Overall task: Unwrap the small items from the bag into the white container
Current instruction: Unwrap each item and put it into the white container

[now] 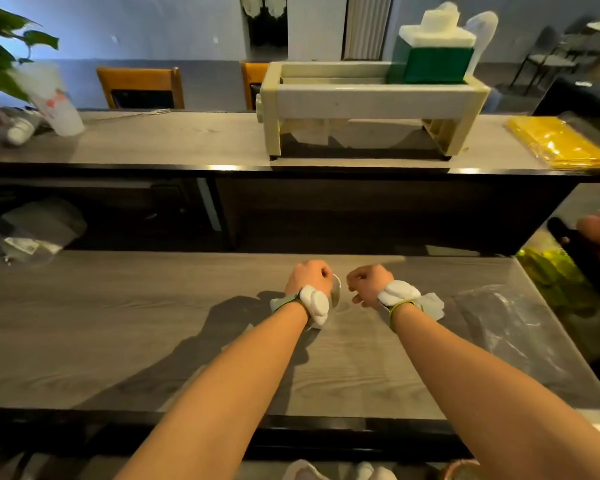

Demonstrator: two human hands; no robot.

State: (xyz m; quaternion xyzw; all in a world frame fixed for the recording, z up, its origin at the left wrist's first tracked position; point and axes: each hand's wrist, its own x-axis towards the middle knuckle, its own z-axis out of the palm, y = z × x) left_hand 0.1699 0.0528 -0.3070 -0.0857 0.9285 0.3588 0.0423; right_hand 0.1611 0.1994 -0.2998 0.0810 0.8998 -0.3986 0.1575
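Just below the middle of the frame, the person's left hand (pixel 307 277) and right hand (pixel 368 282) hover close together over the grey wood-grain counter (pixel 118 341), both seen from the back with fingers curled inward. Between them shows a small pale, thin wrapped item (pixel 336 289); the left fingers are curled at its edge and appear to pinch it, while the right fingertips are bent toward it, though whether they actually grip it cannot be told from behind the knuckles. Each wrist carries a white padded wrist device (pixel 314 303) on a green strap. A crumpled clear plastic bag (pixel 506 320) lies flat on the counter to the right of the right forearm, well apart from the hands. On the raised shelf in the upper middle stands a cream-coloured open-topped rectangular container (pixel 371 98) with a green box with white foam on top (pixel 433 60) at its right end. A yellow flat packet (pixel 558 143) lies at the upper right, and a frosted plastic cup (pixel 56 98) at the upper left.
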